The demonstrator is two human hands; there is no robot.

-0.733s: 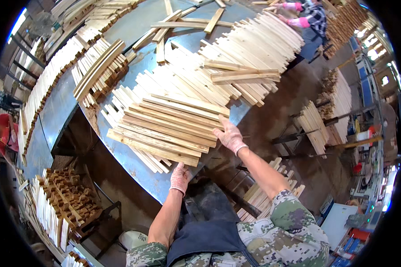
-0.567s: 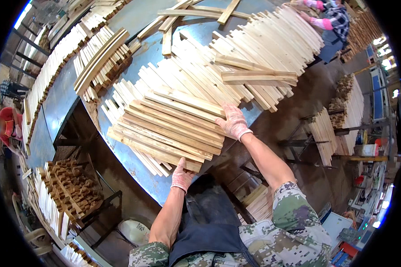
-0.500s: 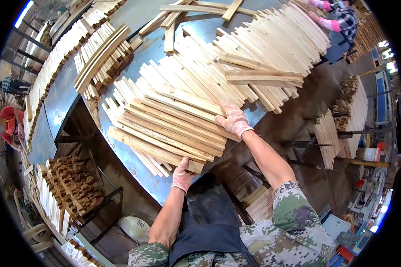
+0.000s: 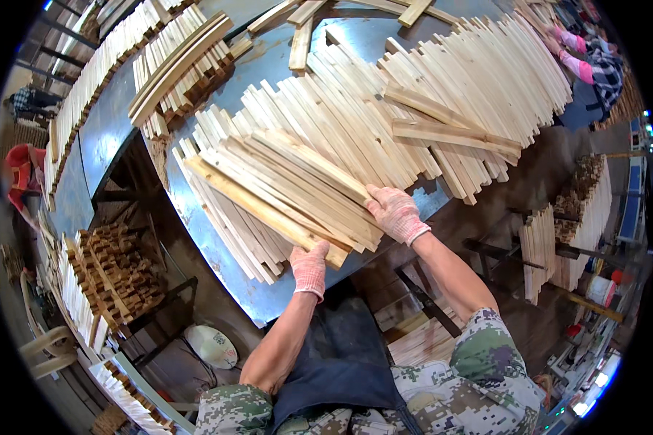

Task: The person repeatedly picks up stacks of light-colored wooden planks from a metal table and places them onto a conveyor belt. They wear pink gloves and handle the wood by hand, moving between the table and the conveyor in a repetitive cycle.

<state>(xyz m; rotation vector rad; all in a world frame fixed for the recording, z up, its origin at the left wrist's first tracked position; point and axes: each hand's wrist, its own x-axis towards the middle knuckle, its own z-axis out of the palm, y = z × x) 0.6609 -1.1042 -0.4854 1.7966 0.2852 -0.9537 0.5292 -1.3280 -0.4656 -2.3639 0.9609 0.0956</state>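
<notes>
Both my hands wear pale gloves with reddish marks and press a bundle of wooden strips [image 4: 286,190] from its two sides at the near end. My left hand [image 4: 310,270] is closed on the left outer strip, its thumb on top. On the opposite side my right hand [image 4: 397,214] grips the bundle's right edge, fingers bent over it. The strips lie slanted, some tipped and overlapping, on top of a layer of paler strips [image 4: 243,243]. The undersides of both hands are hidden.
A blue-grey metal table [image 4: 257,301] carries a long row of pale strips [image 4: 479,80], with two loose strips [image 4: 453,134] across it. Stacked strips [image 4: 185,65] stand far left. Another person in a plaid top [image 4: 604,72] works far right; a person in red [image 4: 23,174] is at left.
My hands have come closer together, and the bundle between them is narrower, its strips squeezed and tipped. The whole view has shifted slightly.
</notes>
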